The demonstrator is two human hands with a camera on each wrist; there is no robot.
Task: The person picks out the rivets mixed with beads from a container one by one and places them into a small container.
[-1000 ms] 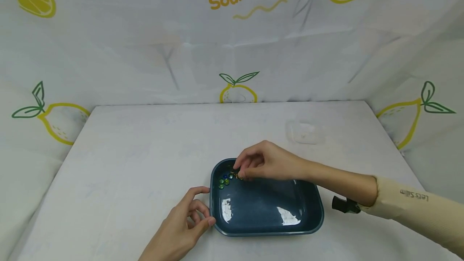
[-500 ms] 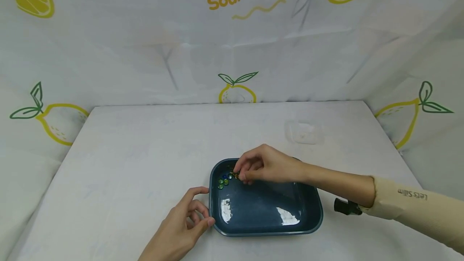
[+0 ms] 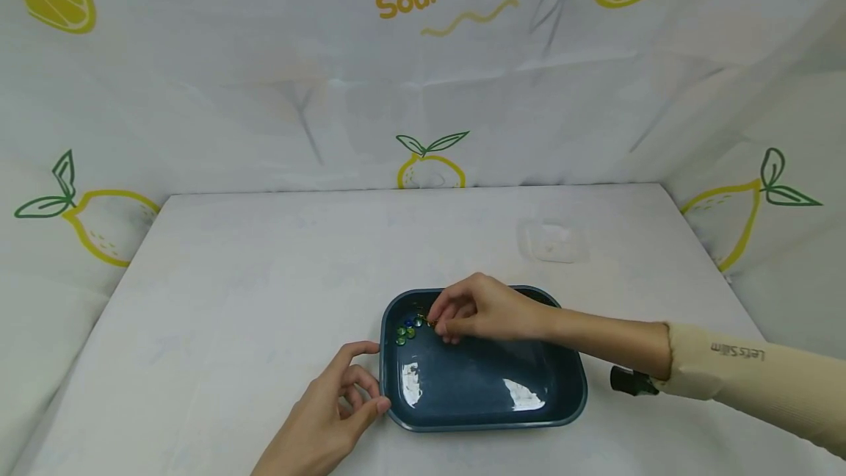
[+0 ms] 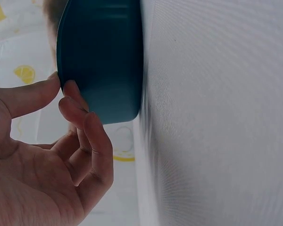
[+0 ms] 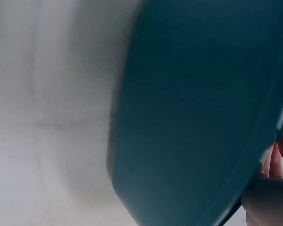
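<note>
A dark blue-green tray [image 3: 485, 380] with rounded corners stands on the white table. Several green and blue glass beads [image 3: 406, 333] lie in its far left corner. Beside them is something small and gold [image 3: 431, 322], too small to make out. My right hand [image 3: 479, 311] reaches over the tray's far side, fingers bent and fingertips at the gold thing; whether they pinch it is not clear. My left hand [image 3: 330, 402] touches the tray's left side from outside, thumb and index finger apart. In the left wrist view its thumb tip meets the rim, the other fingers loosely bent.
A clear plastic container [image 3: 554, 242] stands behind the tray to the right. A white cloth [image 3: 284, 79] with lemon prints hangs at the back and sides. A black strapped device [image 3: 633, 380] sits beneath my right forearm by the beige sleeve [image 3: 747, 369].
My right hand has shifted slightly toward me, and its fingertips stand a little closer together at the gold thing. The left hand and the tray keep their places.
</note>
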